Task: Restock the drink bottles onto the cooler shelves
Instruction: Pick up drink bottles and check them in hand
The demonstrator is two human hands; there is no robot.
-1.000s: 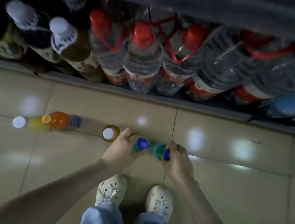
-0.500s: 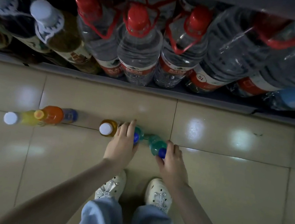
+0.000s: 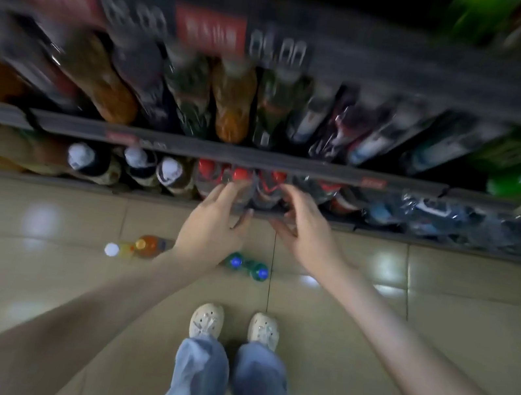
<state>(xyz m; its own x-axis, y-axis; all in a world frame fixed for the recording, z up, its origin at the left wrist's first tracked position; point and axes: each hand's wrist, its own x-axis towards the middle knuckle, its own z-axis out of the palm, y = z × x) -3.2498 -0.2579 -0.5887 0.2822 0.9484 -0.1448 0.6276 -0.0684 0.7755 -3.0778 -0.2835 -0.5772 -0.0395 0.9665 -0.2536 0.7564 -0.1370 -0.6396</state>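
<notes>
Arms: both stretched forward, hands level and side by side before the bottom shelf (image 3: 417, 240).
Left hand (image 3: 213, 224): fingers loosely spread, released, holding nothing.
Right hand (image 3: 307, 236): fingers loosely spread, likewise empty.
Green bottles (image 3: 236, 261): upright on the floor (image 3: 476, 302), below the hands, apart from both.
Orange bottle (image 3: 149, 244): on the floor, left of the left wrist.

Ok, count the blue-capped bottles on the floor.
2. The first blue-capped bottle stands just right of the left forearm; the second blue-capped bottle stands beside it, further right. The forearm may hide others.
</notes>
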